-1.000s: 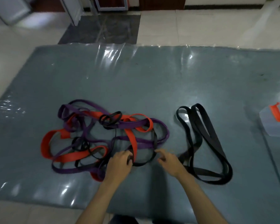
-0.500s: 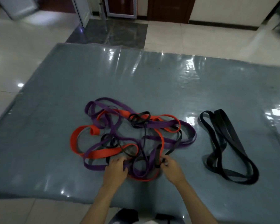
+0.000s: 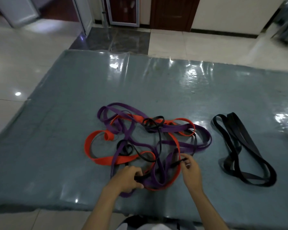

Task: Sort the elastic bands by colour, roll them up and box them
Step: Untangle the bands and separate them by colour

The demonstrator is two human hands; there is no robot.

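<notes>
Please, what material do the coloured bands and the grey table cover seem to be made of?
Bands in the tangled pile: probably rubber or latex, matte; they lie in limp, flat loops without creases. The black bands set aside look the same, slightly shinier. Grey cover: seems felt-like cloth under clear plastic film; glare patches and wrinkles show at its far edge.

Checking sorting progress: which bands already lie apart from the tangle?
The black bands on the right of the mat, clear of the orange, purple and black tangle that both hands work in.
</notes>
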